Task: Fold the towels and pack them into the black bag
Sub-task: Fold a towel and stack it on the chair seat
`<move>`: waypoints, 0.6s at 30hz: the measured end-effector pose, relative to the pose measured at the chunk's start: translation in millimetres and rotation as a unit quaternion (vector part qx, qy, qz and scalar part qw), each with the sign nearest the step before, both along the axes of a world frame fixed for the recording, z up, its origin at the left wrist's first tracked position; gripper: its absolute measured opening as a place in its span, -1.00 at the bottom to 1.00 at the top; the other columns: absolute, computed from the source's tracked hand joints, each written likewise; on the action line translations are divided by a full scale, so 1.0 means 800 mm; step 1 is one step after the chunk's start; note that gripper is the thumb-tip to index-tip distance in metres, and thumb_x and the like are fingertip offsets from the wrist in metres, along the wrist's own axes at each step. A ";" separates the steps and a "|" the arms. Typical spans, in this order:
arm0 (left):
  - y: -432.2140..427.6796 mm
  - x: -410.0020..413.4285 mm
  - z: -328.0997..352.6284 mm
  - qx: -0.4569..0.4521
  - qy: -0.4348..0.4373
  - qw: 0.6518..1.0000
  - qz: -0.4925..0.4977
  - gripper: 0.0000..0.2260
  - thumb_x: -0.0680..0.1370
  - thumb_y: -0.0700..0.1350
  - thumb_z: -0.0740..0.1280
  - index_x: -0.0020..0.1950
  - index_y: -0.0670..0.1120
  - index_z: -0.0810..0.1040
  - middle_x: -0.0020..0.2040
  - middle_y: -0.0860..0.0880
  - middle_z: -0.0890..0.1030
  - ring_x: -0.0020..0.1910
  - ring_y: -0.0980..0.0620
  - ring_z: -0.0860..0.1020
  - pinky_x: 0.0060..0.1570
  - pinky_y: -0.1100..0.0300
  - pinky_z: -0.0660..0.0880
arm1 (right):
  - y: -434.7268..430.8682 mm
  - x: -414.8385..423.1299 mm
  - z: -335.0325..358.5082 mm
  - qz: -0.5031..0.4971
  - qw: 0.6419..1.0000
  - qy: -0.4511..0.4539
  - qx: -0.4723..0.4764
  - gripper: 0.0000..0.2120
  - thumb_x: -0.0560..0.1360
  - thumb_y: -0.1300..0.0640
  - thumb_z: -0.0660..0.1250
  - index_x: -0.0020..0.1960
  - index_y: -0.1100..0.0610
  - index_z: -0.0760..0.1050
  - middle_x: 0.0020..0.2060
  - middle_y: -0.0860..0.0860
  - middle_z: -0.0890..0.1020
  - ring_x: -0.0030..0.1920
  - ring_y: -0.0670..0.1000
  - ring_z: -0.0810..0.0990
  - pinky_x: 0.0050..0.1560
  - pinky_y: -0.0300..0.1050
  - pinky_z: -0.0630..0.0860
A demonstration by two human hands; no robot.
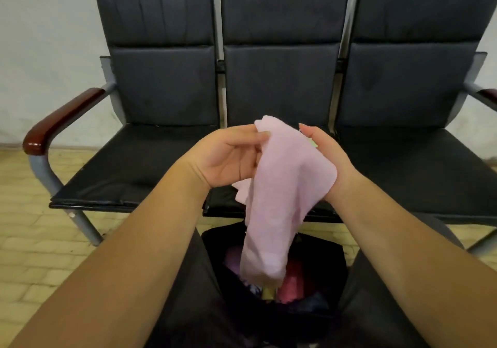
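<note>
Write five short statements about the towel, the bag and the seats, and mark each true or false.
1. The pink towel hangs down over the open black bag. True.
2. The pink towel lies folded flat on the middle seat. False: it is held up between both hands, loose and unfolded.
3. The left hand pinches the towel's upper edge. True.
4. The black bag is empty. False: coloured cloths show inside it.
5. Three black seats stand in a row ahead. True.
</note>
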State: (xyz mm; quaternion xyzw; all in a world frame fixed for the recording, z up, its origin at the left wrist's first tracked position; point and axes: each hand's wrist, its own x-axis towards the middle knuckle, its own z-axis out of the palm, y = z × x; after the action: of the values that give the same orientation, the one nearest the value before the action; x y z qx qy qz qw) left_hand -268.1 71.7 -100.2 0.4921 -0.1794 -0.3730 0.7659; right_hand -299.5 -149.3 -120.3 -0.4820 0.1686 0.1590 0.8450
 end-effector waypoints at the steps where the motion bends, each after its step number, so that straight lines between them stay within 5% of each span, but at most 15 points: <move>1: 0.002 -0.003 -0.007 0.015 0.000 1.000 0.001 -0.67 0.67 -0.19 0.30 0.43 -0.22 0.56 0.24 -0.20 0.60 0.19 -0.19 0.56 0.21 -0.09 0.50 | -0.001 0.000 -0.010 0.002 1.000 0.003 -0.013 -0.69 0.52 -0.14 0.48 0.00 0.11 0.75 0.00 0.11 0.71 -0.02 0.15 0.70 0.23 0.02 0.48; 4: 0.006 -0.009 -0.031 0.036 0.027 0.999 0.014 -0.61 0.64 -0.22 0.35 0.48 -0.24 0.53 0.28 -0.20 0.63 0.21 -0.15 0.62 0.22 -0.09 0.60 | 0.000 -0.003 -0.038 0.031 0.999 0.037 -0.016 -0.77 0.50 0.00 0.48 0.03 0.15 0.67 -0.09 0.11 0.68 -0.09 0.13 0.68 0.18 0.01 0.51; 8: 0.008 -0.004 -0.067 0.107 0.092 0.989 0.041 -0.58 0.62 -0.21 0.39 0.48 -0.24 0.55 0.26 -0.16 0.65 0.18 -0.12 0.64 0.22 -0.07 0.64 | -0.003 0.000 -0.085 0.071 0.989 0.127 -0.014 -0.57 0.31 0.14 0.56 0.17 0.09 0.63 0.09 0.07 0.67 0.12 0.12 0.67 0.32 0.03 0.53; 11: 0.006 0.001 -0.096 0.178 0.137 0.971 0.080 -0.62 0.63 -0.24 0.38 0.46 -0.23 0.56 0.28 -0.14 0.67 0.21 -0.10 0.63 0.26 -0.08 0.61 | -0.005 -0.002 -0.111 0.101 0.977 0.178 -0.058 -0.72 0.54 0.11 0.47 0.23 0.16 0.67 0.22 0.08 0.73 0.14 0.12 0.73 0.17 0.06 0.66; 15: 0.003 0.006 -0.125 0.240 0.179 0.943 0.142 -0.69 0.67 -0.29 0.32 0.42 -0.23 0.57 0.23 -0.14 0.71 0.07 -0.08 0.70 0.05 -0.04 0.69 | -0.008 0.002 -0.122 0.069 0.980 0.155 -0.101 -0.85 0.63 0.32 0.27 0.10 0.21 0.60 -0.12 0.16 0.74 -0.22 0.14 0.75 -0.30 0.01 0.70; 18: 0.004 0.014 -0.139 0.255 0.188 0.931 0.183 -0.64 0.63 -0.30 0.39 0.44 -0.24 0.56 0.26 -0.14 0.70 0.08 -0.08 0.70 -0.06 0.01 0.72 | -0.011 0.011 -0.123 0.051 0.983 0.112 -0.133 -0.78 0.66 0.36 0.25 0.22 0.16 0.55 -0.08 0.13 0.76 -0.19 0.11 0.77 -0.28 -0.01 0.70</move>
State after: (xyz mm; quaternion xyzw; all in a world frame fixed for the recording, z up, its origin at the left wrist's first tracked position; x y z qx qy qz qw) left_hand -257.0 75.0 -211.3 0.6155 0.1621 -0.3456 0.6895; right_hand -290.6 -157.9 -218.5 -0.5772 0.2568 0.2309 0.7400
